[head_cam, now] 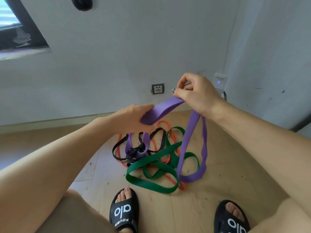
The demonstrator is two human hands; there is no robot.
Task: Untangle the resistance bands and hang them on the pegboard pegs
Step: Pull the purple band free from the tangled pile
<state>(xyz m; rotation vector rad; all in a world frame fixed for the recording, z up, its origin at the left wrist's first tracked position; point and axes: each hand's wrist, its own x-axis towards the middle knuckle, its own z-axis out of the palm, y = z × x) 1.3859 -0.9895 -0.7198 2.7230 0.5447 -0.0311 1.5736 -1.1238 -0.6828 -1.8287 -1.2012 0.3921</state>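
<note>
A wide purple band (pixel 188 140) is lifted off the floor between both hands. My left hand (pixel 134 117) grips one stretch of it, and my right hand (pixel 193 93) holds it higher up, fingers curled round it. A long purple loop hangs from my right hand down to the floor. Under my left hand the purple band runs down into a knot with a thin black band (pixel 134 153). A green band (pixel 151 167) and an orange band (pixel 165 124) lie tangled on the floor beneath. No pegboard is in view.
The bands lie on a wooden floor (pixel 227 174) near a white wall with a socket (pixel 157 89) and a small white device (pixel 219 80). My feet in black slippers (pixel 123 211) stand just in front of the pile.
</note>
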